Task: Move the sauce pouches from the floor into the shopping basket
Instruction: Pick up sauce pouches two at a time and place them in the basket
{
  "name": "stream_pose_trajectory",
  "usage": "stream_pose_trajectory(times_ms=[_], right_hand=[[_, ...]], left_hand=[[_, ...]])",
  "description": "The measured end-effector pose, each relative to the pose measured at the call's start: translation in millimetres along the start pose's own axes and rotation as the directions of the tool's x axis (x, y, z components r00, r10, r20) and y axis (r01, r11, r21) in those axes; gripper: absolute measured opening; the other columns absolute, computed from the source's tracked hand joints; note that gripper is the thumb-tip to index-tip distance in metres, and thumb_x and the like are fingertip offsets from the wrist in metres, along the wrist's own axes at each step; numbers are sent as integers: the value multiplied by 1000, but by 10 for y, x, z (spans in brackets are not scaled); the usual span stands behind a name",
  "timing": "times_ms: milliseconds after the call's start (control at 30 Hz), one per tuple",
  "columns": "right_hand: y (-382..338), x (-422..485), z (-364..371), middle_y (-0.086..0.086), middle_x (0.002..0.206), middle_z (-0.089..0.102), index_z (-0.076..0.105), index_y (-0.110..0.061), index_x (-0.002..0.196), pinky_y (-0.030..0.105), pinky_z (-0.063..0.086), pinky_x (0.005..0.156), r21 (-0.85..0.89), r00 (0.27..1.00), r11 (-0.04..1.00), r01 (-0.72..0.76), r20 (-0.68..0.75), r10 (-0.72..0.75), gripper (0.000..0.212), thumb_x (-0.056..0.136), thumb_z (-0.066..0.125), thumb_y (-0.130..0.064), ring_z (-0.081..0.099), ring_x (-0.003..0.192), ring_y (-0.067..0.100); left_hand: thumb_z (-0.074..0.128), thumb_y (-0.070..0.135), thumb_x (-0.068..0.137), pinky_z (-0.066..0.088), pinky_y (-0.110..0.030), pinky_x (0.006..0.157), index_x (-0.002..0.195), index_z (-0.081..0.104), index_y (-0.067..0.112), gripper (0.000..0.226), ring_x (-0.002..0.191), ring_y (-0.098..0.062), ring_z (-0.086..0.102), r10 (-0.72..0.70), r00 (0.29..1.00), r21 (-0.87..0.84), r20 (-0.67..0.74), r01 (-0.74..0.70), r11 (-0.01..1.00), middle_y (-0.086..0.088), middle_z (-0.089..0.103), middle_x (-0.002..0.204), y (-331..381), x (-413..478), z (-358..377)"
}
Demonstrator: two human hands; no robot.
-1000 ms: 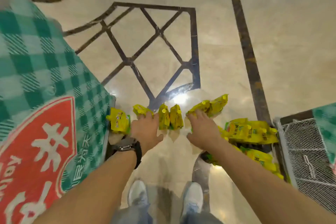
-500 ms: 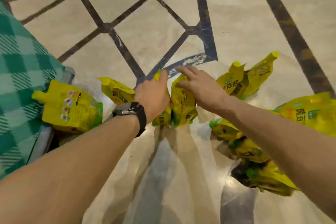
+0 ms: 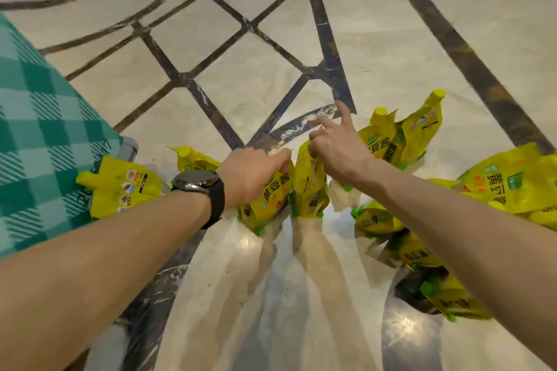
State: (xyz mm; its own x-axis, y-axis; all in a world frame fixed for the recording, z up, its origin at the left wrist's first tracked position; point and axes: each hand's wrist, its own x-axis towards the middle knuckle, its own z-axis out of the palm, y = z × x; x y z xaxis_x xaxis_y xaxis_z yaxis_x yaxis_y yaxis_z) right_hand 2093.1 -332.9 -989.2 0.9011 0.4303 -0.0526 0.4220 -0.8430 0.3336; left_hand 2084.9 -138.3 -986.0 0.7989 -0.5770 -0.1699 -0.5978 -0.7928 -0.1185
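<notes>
Since half a second ago, the right hand has dropped from lying flat above a standing sauce pouch to pinching its top, fingers clamped on it while two stick out straight. Just beside it, the left hand has its fingers curled around the top of the neighbouring pouch. Both pouches stand on the marble floor. More yellow pouches lie heaped to the right, and another pouch rests against a green checked cloth.
</notes>
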Motion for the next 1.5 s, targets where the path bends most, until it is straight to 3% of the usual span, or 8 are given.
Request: stream_pose_trajectory(times_ms=[300, 400, 500, 700, 867, 1067, 1333, 1500], right_hand=[[11, -3, -71, 1, 60, 43, 64, -13, 75, 56, 23, 112, 11, 996, 1000, 12, 87, -13, 18, 74, 57, 3, 55, 80, 29], [4, -28, -89, 9, 79, 67, 72, -13, 81, 40, 37, 96, 108, 997, 994, -9, 73, 1, 13, 78, 62, -5, 54, 71, 28], [-14, -75, -149, 12, 89, 70, 75, -16, 87, 32, 43, 68, 180, 997, 984, -2, 80, -12, 9, 79, 69, -18, 63, 76, 33], [-77, -219, -175, 7, 89, 56, 66, -19, 89, 29, 35, 61, 296, 973, 955, -31, 229, -39, 20, 77, 76, -31, 49, 75, 27], [-30, -344, -41, 5, 91, 64, 71, -18, 102, 34, 49, 67, 481, 972, 868, -123, 235, 7, 32, 75, 80, -33, 59, 83, 25], [-7, -521, 300, 3, 87, 74, 73, -12, 84, 34, 56, 70, 769, 917, 514, -381, 384, 106, 18, 76, 84, -23, 70, 82, 22], [168, -601, 384, 10, 76, 72, 73, -7, 75, 39, 51, 62, 816, 957, 534, -221, 288, -44, 14, 78, 82, -17, 66, 72, 29], [42, -737, 421, -4, 71, 72, 73, -17, 71, 31, 50, 61, 871, 965, 417, -261, 239, 104, 14, 72, 86, -22, 60, 63, 6]], left_hand=[[51, 18, 98, 31, -36, 56, 152, -11, 43, 87, 69, -27, 57, 251, 968, 16, 10, -252, 968, -4, 59, 75, -196, -518, 157], [63, 28, 95, 47, -38, 63, 151, 26, 34, 67, 80, -21, 64, 96, 995, -264, -29, -100, 959, 1, 69, 90, -263, -609, 265], [74, 39, 87, 56, -38, 72, 111, 59, 29, 29, 86, -9, 70, -27, 996, -507, -86, -21, 862, 14, 72, 97, -367, -687, 401], [77, 41, 85, 51, -36, 77, 115, 63, 24, 38, 97, -15, 64, -100, 992, -535, -74, 45, 844, 9, 69, 109, -316, -892, 823], [85, 31, 78, 58, -30, 88, 114, 62, 35, 44, 97, -1, 69, -279, 952, -897, 124, 228, 378, 15, 73, 107, -216, -929, 1122], [89, 33, 72, 56, -36, 96, 123, 56, 34, 61, 106, -1, 67, -266, 953, -902, 145, 238, 359, 16, 72, 112, -205, -901, 1322], [83, 20, 81, 55, -41, 99, 119, 61, 29, 44, 107, -6, 68, -188, 971, -944, 145, 193, 268, 11, 74, 112, -373, -846, 1333], [95, 30, 62, 56, -36, 96, 126, 52, 33, 77, 112, -7, 66, -224, 966, -966, 127, 172, 192, 9, 66, 124, -195, -873, 1483]])
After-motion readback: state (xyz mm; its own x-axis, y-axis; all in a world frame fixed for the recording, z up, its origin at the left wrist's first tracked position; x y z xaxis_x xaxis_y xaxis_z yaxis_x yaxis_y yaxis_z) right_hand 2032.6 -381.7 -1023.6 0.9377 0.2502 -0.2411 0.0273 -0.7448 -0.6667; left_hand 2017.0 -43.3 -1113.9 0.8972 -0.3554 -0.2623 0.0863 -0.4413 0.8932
